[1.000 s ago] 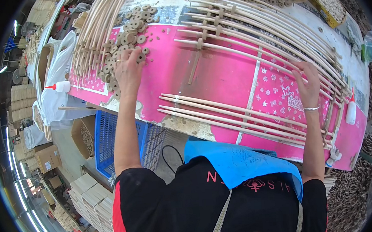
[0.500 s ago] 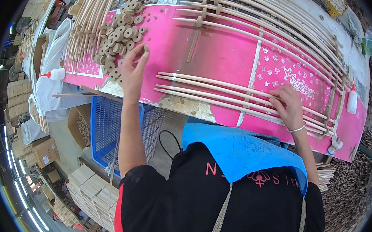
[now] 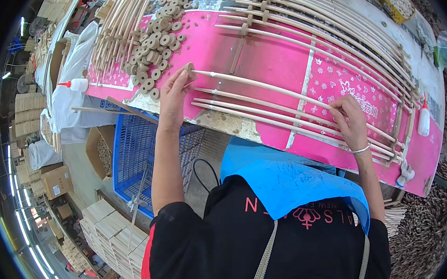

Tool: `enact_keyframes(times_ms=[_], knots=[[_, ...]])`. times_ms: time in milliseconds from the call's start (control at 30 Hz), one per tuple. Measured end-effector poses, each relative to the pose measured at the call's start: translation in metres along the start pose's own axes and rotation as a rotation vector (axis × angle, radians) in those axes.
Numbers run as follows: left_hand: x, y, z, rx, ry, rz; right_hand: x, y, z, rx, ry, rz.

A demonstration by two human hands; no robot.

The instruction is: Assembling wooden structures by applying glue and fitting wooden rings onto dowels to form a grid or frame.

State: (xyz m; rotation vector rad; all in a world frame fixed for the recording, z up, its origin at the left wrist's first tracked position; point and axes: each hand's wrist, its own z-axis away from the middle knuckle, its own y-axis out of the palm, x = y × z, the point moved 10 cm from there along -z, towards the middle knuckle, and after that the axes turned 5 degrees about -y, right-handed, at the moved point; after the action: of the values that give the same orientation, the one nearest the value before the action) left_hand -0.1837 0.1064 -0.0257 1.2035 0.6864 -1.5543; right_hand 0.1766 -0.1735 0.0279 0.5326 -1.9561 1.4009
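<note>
Left hand [image 3: 172, 91] pinching a disc [image 3: 189, 69] onto a rod [image 3: 282, 91] end, disc pile [image 3: 154, 35] at eleven o'clock, right hand [image 3: 351, 123] gripping the rods at three o'clock, pink table [image 3: 275, 58]

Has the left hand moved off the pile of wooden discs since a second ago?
Yes. The left hand has left the disc pile and now pinches a disc against a rod's end, nearer the table edge.

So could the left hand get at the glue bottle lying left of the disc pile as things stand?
Probably yes. The left hand is pressing a wooden disc onto a rod end, but the glue bottle lies on the same side, with only the table edge between them.
</note>
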Motion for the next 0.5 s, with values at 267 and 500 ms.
enact_keyframes(times_ms=[267, 500], knots=[[0.0, 0.037, 0.001, 0.094, -0.01, 0.03, 0.004, -0.004, -0.002, -0.03, -0.001, -0.039], [-0.003, 0.06, 0.004, 0.13, 0.008, 0.106, 0.013, -0.02, -0.006, -0.11, -0.05, -0.002]])
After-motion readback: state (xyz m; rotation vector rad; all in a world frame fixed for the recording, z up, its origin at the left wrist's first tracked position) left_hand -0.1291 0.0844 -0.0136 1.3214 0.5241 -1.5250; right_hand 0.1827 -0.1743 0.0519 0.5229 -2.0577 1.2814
